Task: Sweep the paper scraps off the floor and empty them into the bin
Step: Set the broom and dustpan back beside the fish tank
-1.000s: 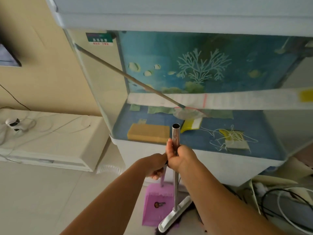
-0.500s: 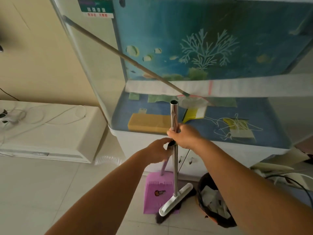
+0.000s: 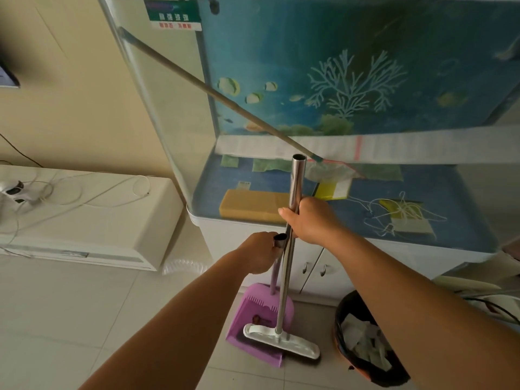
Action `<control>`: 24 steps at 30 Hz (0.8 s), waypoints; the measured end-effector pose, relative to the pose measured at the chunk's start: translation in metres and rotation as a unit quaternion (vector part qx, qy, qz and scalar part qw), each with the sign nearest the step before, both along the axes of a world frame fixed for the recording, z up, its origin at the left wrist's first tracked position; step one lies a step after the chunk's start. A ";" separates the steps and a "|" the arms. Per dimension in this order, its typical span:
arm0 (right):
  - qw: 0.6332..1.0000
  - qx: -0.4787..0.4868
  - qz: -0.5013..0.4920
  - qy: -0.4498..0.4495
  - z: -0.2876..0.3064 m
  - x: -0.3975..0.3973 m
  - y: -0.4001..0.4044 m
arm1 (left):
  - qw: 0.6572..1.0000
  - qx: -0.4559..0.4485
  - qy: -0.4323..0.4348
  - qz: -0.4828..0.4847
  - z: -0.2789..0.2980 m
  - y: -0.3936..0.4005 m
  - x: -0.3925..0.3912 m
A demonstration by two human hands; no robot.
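My right hand (image 3: 312,220) grips the steel handle of a broom (image 3: 287,266) held upright; its white head (image 3: 281,340) rests on the tiled floor. Just below and left of it, my left hand (image 3: 260,253) holds the top of the purple dustpan's handle. The purple dustpan (image 3: 260,322) stands on the floor behind the broom head. A dark round bin (image 3: 365,367) with crumpled paper inside sits to the right, partly hidden by my right forearm. No loose paper scraps show on the floor.
A glass fish tank (image 3: 337,108) on a white cabinet (image 3: 315,268) stands straight ahead, with a long stick leaning inside it. A low white unit (image 3: 84,218) with cables lies at the left. Cables and papers clutter the far right.
The view tilted down, showing more of the floor and the bin. My two hands have drawn apart: the right one sits higher on the broom handle, the left lower on the dustpan handle.
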State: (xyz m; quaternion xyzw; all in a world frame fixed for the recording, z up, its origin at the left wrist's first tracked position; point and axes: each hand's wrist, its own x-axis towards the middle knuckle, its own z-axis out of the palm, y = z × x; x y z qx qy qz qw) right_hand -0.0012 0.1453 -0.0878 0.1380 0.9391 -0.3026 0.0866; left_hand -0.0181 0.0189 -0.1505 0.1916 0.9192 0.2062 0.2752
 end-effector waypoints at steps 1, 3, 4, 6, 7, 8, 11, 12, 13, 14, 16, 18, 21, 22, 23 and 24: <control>1.000 -0.007 0.002 -0.009 -0.003 -0.002 0.002 | 1.000 0.003 -0.002 0.005 -0.001 -0.001 0.001; 0.999 -0.020 -0.005 -0.038 -0.009 -0.004 0.005 | 1.000 0.008 -0.006 0.009 -0.001 -0.001 0.002; 0.998 -0.028 -0.011 -0.049 -0.013 -0.004 0.005 | 1.000 0.008 -0.009 0.010 -0.001 0.000 0.002; 0.997 -0.043 -0.014 -0.056 -0.019 -0.008 0.003 | 1.000 0.013 -0.011 0.024 -0.003 0.000 0.004; 0.997 -0.046 -0.007 -0.057 -0.019 -0.010 0.002 | 0.999 0.021 -0.007 0.045 -0.004 0.000 0.005; 0.997 -0.050 0.001 -0.055 -0.019 -0.013 -0.001 | 0.997 0.032 -0.003 0.073 -0.006 -0.001 0.007; 0.998 -0.058 0.015 -0.025 -0.020 -0.023 -0.009 | 0.988 0.055 0.016 0.140 -0.010 -0.001 0.010; 0.998 -0.055 0.019 -0.024 -0.023 -0.025 -0.011 | 0.987 0.058 0.013 0.151 -0.010 0.000 0.011; 0.998 -0.049 0.023 -0.027 -0.025 -0.026 -0.013 | 0.986 0.061 0.006 0.153 -0.010 0.001 0.012; 0.998 -0.041 0.026 -0.030 -0.026 -0.026 -0.013 | 0.987 0.064 -0.005 0.147 -0.010 0.002 0.011; 0.999 -0.029 0.021 -0.036 -0.026 -0.026 -0.014 | 0.990 0.065 -0.034 0.119 -0.008 0.004 0.011; 0.999 -0.035 0.012 -0.038 -0.024 -0.027 -0.014 | 0.990 0.070 -0.057 0.107 -0.006 0.005 0.010; 0.998 -0.047 0.014 -0.040 -0.021 -0.028 -0.014 | 0.988 0.081 -0.067 0.110 -0.001 0.005 0.008; 0.998 -0.050 0.017 -0.039 -0.020 -0.028 -0.013 | 0.989 0.078 -0.070 0.107 0.001 0.004 0.008; 0.998 -0.053 0.019 -0.039 -0.020 -0.028 -0.013 | 0.988 0.075 -0.078 0.107 0.003 0.003 0.007; 0.998 -0.054 0.020 -0.038 -0.019 -0.028 -0.013 | 0.988 0.073 -0.089 0.106 0.005 0.002 0.007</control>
